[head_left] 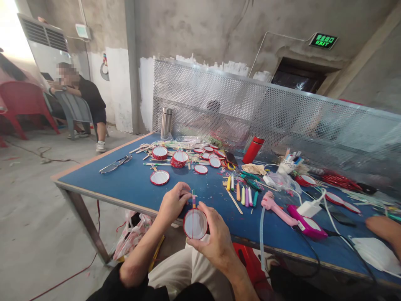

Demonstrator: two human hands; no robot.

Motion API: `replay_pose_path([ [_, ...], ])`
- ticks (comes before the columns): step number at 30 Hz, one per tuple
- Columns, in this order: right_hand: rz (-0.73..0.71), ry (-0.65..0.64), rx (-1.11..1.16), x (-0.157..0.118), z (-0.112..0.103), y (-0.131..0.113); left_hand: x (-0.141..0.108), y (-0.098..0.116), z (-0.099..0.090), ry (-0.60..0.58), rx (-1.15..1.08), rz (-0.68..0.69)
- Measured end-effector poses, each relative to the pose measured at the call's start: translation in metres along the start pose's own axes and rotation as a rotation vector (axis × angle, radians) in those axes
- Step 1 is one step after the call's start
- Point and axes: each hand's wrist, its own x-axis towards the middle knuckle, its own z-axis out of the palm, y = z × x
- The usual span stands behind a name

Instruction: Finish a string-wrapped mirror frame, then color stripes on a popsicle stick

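Note:
My right hand [217,234] grips a small red-rimmed disc [199,225] with a pale face, thumb at its lower edge and fingers round its right side. A thin red line runs down the face. From its top rises a short stick [194,202] with coloured bands. Beside that stick's tip, my left hand [176,201] is closed in a pinch; what its fingertips hold, if anything, is too small to tell. Similar discs lie beyond on the blue table: a single one [159,177], a stack [179,159] and several loose ones [214,161].
Coloured sticks [247,196], a pink glue gun [280,211] with a hanging clear glue stick, and a magenta device [307,223] lie to the right. A red bottle [253,149] and steel flask [166,122] stand before the perforated metal screen [269,113]. Another person's arm [384,230] rests far right.

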Motion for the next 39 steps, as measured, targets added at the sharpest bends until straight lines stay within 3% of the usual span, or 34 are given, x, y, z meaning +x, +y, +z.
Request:
replay_pose_path([
  [39, -0.006, -0.019, 0.002, 0.0011, -0.0008, -0.0012, -0.0013, 0.0001, 0.0002, 0.001, 0.034, -0.001],
])
